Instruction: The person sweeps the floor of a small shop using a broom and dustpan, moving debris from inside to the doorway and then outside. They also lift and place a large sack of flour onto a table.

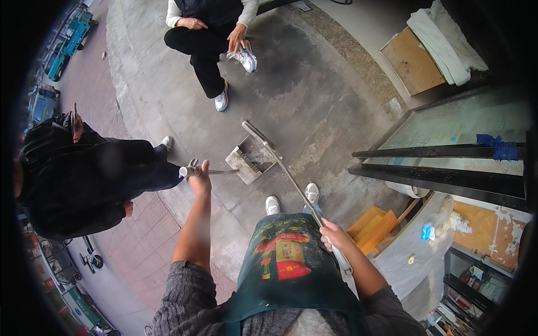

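Observation:
My left hand [201, 181] grips the top of a long-handled dustpan's handle [222, 171]. The dustpan [246, 169], grey and dirty with a toothed comb edge, is low over the paved floor; whether it touches the floor I cannot tell. In my right hand [334, 236] is the pole of a broom [290, 176], slanting forward and left across my view. Its narrow head [259, 135] overlaps the dustpan's far side in the picture. Any bristles are hard to make out.
A seated person [206, 38] is ahead, one ankle crossed over a knee. Another person [92, 176] in dark clothes stands at left. To the right are a black-framed glass door [462, 122], a wooden stool [374, 227] and a covered table [416, 248]. Vehicles [67, 46] line the far left.

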Demonstrator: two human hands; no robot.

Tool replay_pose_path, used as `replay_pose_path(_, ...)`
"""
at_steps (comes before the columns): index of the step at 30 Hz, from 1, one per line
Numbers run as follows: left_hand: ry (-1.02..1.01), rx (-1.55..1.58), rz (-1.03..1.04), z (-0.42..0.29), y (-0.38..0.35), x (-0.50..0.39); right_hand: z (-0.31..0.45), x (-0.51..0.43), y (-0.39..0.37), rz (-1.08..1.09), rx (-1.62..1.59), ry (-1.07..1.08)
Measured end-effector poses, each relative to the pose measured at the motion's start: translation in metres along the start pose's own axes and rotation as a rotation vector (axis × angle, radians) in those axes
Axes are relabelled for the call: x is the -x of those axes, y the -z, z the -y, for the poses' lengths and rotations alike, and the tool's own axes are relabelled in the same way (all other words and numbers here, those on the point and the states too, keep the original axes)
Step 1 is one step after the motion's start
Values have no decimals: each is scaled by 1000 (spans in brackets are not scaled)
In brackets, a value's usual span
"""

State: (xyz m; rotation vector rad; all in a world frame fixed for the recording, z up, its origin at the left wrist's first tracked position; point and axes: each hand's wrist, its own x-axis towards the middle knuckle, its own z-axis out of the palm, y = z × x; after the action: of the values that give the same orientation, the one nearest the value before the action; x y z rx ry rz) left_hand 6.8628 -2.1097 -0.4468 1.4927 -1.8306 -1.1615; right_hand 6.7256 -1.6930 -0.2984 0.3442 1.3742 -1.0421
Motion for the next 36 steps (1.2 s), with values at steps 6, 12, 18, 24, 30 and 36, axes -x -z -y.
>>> replay_pose_path(6, -25, -73, -88, 9, 25, 7, 7, -20, 27, -266, 175, 150)
replay_pose_path(12, -2, -25, -121, 22, 66, 16, 33, -77, 31, -388, 365, 170)
replay_pose_path(18, 63, -97, -229, 34, 87, 39, 12, -119, -35, -434, 981, 170)
replay_pose_path(24, -44, -183, -283, 40, 86, 40, -17, -89, -78, -41, 620, -61)
replay_pose_path(30, 86, 95, -166, 62, 102, 39, -21, -35, -50, 241, 111, -152)
replay_pose_path(36, 15, 79, 21, 59, 116, 63, -56, 24, 11, -96, 48, 30)
